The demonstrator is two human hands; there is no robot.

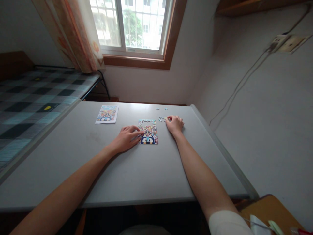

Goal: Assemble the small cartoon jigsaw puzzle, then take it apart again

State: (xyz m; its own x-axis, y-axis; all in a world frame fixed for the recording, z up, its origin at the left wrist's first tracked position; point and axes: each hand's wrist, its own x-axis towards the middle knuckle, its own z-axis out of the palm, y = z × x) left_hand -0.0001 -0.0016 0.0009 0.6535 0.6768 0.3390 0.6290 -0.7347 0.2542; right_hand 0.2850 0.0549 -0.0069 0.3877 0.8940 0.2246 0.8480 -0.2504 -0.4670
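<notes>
The partly assembled jigsaw lay flat on the grey table, and all positions below are given from it. Its near portion was filled in; a pale gap showed just inside its far edge. Loose pieces sat just beside its far right corner, presumably to be in easy reach of the right hand. Two further clusters, one a far piece group, lay beyond it, well clear of the joined area. A printed picture sheet lay to its far left, face up and apart from it, a placement consistent with use as a reference.

The left hand rested palm down at the jigsaw's left edge, fingers extended and slightly apart, tips over the picture; this contact appeared to steady it. The left forearm came in from the near left. The right forearm reached past the jigsaw's right side, wrist bent, fingers curled and gathered at the loose pieces. Whether the right fingertips were clamped on a piece could not be determined.
</notes>
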